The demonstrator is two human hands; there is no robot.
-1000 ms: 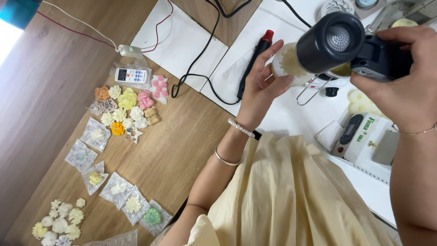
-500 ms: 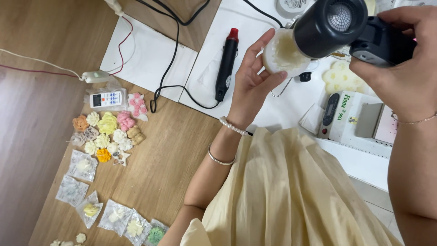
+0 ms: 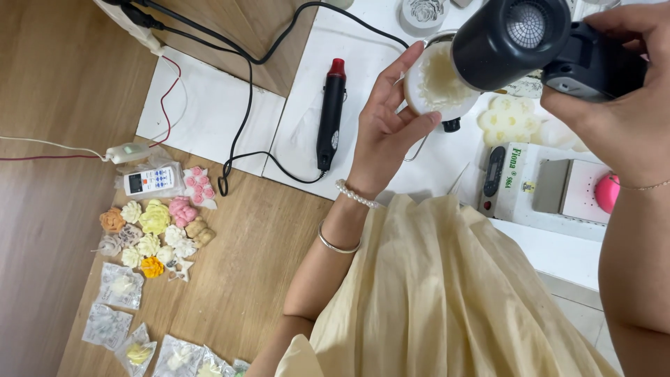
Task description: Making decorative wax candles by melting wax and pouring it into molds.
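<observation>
The left hand (image 3: 391, 126) cradles a round white mould (image 3: 438, 82), fingers curled loosely around its left edge, holding it up above the white surface (image 3: 363, 42). The right hand (image 3: 614, 91) is wrapped tight around a black heat gun (image 3: 530, 38) whose barrel sits just over the mould's right side. A slim red-tipped black tool (image 3: 330, 115) lies left of the left hand. Small coloured flower shapes (image 3: 157, 230) sit on the wooden floor at near left.

Small clear plastic bags (image 3: 120, 286) lie at the bottom left. A white remote's grey screen (image 3: 135, 184) sits above them. A white box (image 3: 541, 192) stands right.
</observation>
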